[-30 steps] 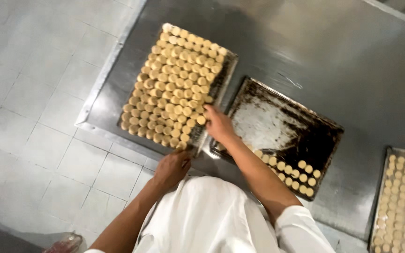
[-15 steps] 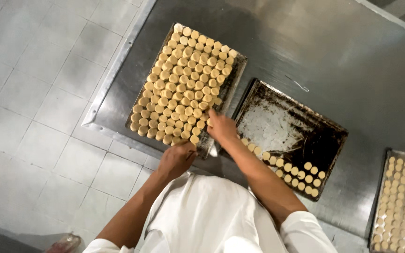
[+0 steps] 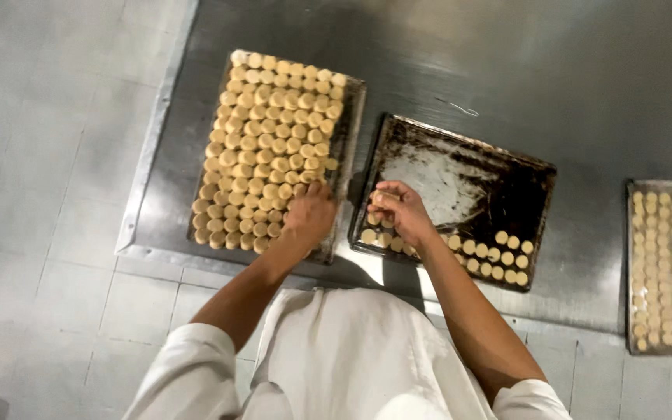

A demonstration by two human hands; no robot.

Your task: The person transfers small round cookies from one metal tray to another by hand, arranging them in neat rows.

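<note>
Right hand [image 3: 397, 208] pinches a pale dough round over the dark tray's [image 3: 534, 175] near-left corner; our left hand [image 3: 310, 214], fingers curled, rests on the full tray's [image 3: 354, 109] near-right rounds [image 3: 270, 140] — just beside, nearer.

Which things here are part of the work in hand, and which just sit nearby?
In use:
left hand on the full tray of dough rounds
right hand over the dark tray, partly filled

Just nearby:
third tray at right
steel table

Pale yellow dough rounds [image 3: 274, 148], blackened tray [image 3: 523, 187]
</note>
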